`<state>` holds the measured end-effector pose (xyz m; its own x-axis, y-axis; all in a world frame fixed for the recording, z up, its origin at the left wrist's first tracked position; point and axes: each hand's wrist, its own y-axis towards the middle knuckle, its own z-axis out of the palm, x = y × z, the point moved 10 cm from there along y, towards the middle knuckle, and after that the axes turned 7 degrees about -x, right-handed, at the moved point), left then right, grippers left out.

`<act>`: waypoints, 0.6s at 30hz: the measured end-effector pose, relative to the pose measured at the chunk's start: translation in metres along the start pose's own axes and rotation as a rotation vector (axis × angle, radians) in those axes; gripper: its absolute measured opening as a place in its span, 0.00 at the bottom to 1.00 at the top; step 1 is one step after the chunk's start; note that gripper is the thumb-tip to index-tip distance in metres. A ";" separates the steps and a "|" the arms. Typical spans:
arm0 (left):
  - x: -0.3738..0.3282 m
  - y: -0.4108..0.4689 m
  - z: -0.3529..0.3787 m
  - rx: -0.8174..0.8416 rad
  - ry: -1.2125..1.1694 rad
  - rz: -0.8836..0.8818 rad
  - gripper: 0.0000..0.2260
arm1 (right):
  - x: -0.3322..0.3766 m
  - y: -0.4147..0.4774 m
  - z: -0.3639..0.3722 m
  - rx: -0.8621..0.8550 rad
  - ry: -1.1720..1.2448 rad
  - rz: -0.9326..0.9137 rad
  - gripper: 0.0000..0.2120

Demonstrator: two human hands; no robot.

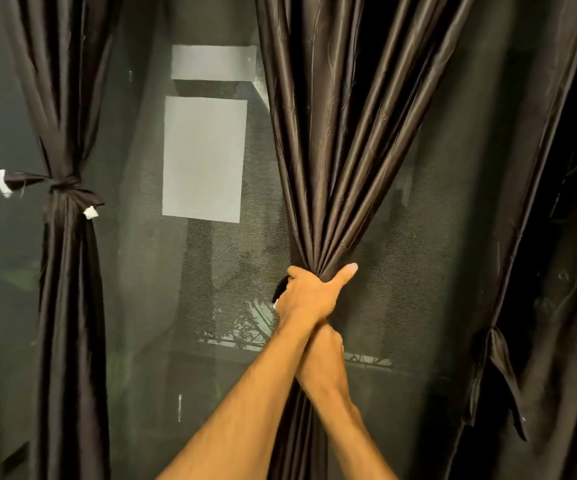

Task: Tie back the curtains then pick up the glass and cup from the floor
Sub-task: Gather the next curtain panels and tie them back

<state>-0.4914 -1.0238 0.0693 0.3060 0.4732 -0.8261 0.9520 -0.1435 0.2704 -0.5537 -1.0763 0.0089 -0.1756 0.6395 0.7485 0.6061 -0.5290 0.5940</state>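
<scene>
The middle dark brown curtain (pixel 342 150) is gathered into a bundle. My left hand (pixel 311 292) is clenched around that bundle, thumb pointing right. A dark tie strip with a white end (pixel 279 292) pokes out on the left side of this hand. My right hand (pixel 325 351) crosses under my left forearm and wraps the same bundle just below; its fingers are mostly hidden. The left curtain (pixel 65 306) hangs tied with a knotted band (pixel 63 185) with white ends. The glass and cup are out of view.
A mesh-covered window (pixel 183 289) with two pale rectangles (pixel 204 157) lies behind the curtains. At the right hangs another dark curtain (pixel 540 237) with a loose fabric strip (pixel 498 368) dangling from it.
</scene>
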 end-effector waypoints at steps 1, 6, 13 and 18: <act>0.001 0.002 0.002 0.030 -0.038 -0.012 0.57 | 0.002 0.001 -0.002 0.000 -0.054 -0.003 0.13; -0.001 0.009 0.004 0.128 -0.333 -0.034 0.62 | 0.006 0.003 -0.012 0.025 -0.072 -0.016 0.16; -0.004 0.017 0.004 0.276 -0.394 0.015 0.35 | 0.006 0.005 -0.021 0.047 0.016 -0.013 0.20; -0.005 0.016 0.009 0.324 -0.474 0.025 0.23 | 0.004 0.010 -0.029 0.057 0.029 -0.007 0.21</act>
<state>-0.4774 -1.0369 0.0734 0.2281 0.0358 -0.9730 0.8760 -0.4438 0.1891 -0.5706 -1.0949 0.0265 -0.2019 0.6264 0.7529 0.6479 -0.4911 0.5823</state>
